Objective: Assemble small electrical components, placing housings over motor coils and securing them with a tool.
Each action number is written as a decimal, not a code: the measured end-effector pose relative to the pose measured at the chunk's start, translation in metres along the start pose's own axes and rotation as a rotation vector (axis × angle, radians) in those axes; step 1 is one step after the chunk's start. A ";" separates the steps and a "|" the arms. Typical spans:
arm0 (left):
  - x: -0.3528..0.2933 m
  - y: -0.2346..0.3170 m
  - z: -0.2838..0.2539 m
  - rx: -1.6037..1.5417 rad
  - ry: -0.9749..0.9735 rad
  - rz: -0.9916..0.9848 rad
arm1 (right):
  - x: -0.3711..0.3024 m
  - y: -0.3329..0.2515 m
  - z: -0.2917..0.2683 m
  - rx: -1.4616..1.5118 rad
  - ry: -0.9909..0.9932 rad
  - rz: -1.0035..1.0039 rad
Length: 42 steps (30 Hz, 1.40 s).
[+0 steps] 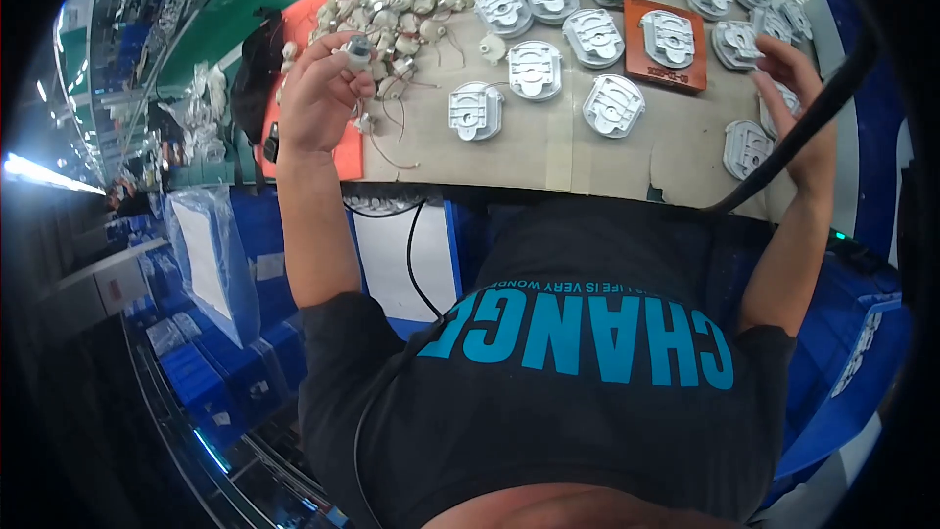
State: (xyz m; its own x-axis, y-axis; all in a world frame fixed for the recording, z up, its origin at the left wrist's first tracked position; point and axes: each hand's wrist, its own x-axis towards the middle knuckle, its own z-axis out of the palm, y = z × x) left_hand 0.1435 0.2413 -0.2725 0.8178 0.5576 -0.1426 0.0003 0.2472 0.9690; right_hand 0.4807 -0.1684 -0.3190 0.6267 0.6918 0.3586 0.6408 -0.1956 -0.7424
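Note:
In my left hand (321, 93), raised over the left part of the table, the curled fingers pinch a small white motor with a grey cap (358, 49). A heap of similar white motors with thin wires (406, 15) lies just beyond and beside it. At the right side my right hand (795, 88) has its thumb and fingers apart, its fingertips at the edge of a white plastic housing (734, 45). Another housing (776, 110) is partly hidden beneath that hand. To its left, one white housing (670, 39) rests on an orange-brown square fixture (636, 67).
Several more white housings (535, 71) are spread across the table (529, 152). A red-orange mat (345, 159) lies under the motors at the left. A black cable (832, 93) crosses in front of my right forearm. Blue bins (211, 377) stand at the lower left.

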 end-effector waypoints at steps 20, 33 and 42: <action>-0.002 -0.035 -0.028 -0.254 0.085 -0.014 | -0.039 -0.008 -0.019 0.188 0.122 0.139; 0.037 0.004 0.057 -0.633 -0.505 0.197 | -0.056 -0.008 -0.030 0.365 0.190 0.110; 0.096 -0.010 0.178 -0.191 -0.435 -0.001 | -0.049 -0.028 -0.022 0.281 0.169 0.042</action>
State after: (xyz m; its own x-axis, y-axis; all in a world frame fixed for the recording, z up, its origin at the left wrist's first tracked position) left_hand 0.3242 0.1514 -0.2602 0.9830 0.1836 -0.0061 -0.0712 0.4113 0.9087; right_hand 0.4422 -0.2125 -0.3032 0.7300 0.5574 0.3955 0.4800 -0.0060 -0.8773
